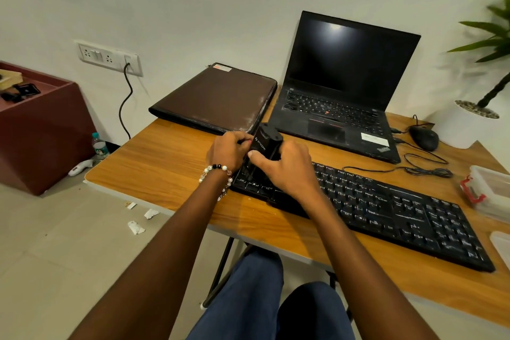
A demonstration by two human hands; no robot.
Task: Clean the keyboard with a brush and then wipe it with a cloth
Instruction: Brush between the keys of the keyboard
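Gripping a small black boxy plastic device with white lettering (266, 143) from both sides at frame centre: left hand (230, 150), wearing a bracelet of white, black and pink beads (218, 174), pinching its left edge with curled fingers; right hand (287, 171) wrapping round its right side, thumb pressing across the front. Holding it upright over the left end of the long black full-size keyboard (386, 207), hiding the keys beneath; cannot tell whether the device is touching them. Keyboard lying diagonally from centre toward the lower right on the orange-brown wooden-topped table (165, 163), its thin black cable (425, 171) coiling loosely at right of centre.

Sitting just behind the hands, a closed dark brown leather-look flat case (218, 98). Standing open beside it, upper right of centre, a black laptop with a dark screen (347, 85). Resting further right, a black computer mouse (423, 137), then a white round pot with a green leafy plant (469, 119) at the right edge. Showing at the lower right edge, a clear plastic box with red clips (488, 190).

Hanging on the wall at upper left, a white socket panel (109, 57) with a black cord plugged in. Standing at far left, a maroon box-shaped cabinet (38, 135), with a small clear plastic bottle (100, 146) beside it on the floor. Lying on the grey tiled floor (55, 243), torn white paper scraps (143, 218). Showing at the bottom, blue-trousered knees (248, 298).
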